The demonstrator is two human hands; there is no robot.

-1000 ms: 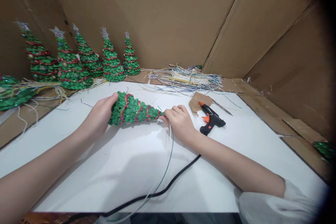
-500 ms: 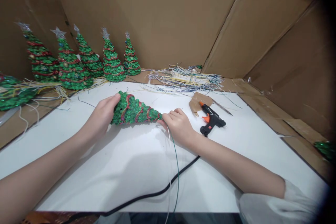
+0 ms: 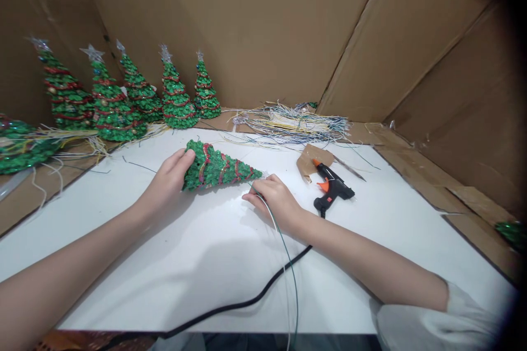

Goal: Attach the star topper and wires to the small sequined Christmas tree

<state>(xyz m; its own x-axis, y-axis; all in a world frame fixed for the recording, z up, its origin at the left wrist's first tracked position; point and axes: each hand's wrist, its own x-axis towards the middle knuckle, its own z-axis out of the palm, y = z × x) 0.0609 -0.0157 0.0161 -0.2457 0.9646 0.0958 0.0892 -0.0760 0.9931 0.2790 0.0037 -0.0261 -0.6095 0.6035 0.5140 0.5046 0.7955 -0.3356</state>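
A small green Christmas tree (image 3: 218,167) with red garland lies on its side, held just above or on the white tabletop. My left hand (image 3: 168,178) grips it by its wide base, thumb on top. At the narrow end, a clear tip piece (image 3: 264,174) shows beside the fingers of my right hand (image 3: 275,197). Those fingers are pinched on a white wire (image 3: 285,285) and a green wire (image 3: 295,285), which hang down over the table's front edge. Whether the right fingers also touch the tip is hard to see.
Right of my hands lies a black and orange glue gun (image 3: 337,184), its black cord (image 3: 247,303) crossing the table. A cardboard scrap (image 3: 305,162) and a pointed tool (image 3: 349,169) are beside it. Behind lie bundled wires (image 3: 304,125); several star-topped trees (image 3: 179,100) stand back left.
The tree has shifted slightly right. My right hand has slid down off its tip, uncovering the clear piece, and the two wires have swung right with the hand.
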